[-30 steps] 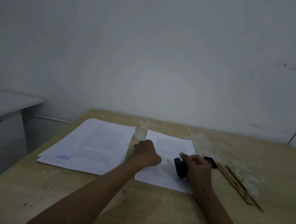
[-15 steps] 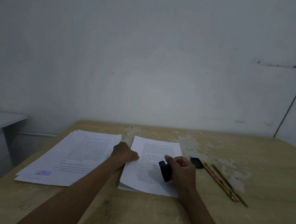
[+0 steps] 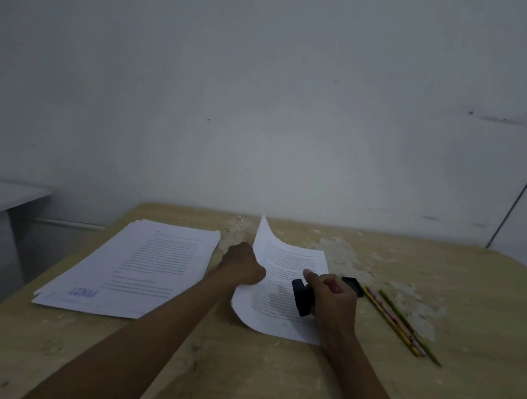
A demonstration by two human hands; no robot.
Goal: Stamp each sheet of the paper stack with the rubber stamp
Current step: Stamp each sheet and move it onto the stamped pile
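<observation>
Meanwhile, the left hand point(image 3: 243, 266) pinched the left edge of the top sheet point(image 3: 275, 276) and held it curled up off the right paper stack point(image 3: 288, 328), its far corner standing clear of the wooden table point(image 3: 270, 386). The right hand point(image 3: 331, 297) gripped the black rubber stamp point(image 3: 301, 297) with curled fingers, over the stack's right side. To the left lay the stamped pile point(image 3: 139, 268), a blue mark near its front corner. A small black lid point(image 3: 353, 285) and pencils point(image 3: 399, 325) lay to the right.

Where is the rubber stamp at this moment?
In the head view, the rubber stamp is right of centre, gripped by the right hand over the right paper stack, left of the pencils.
</observation>
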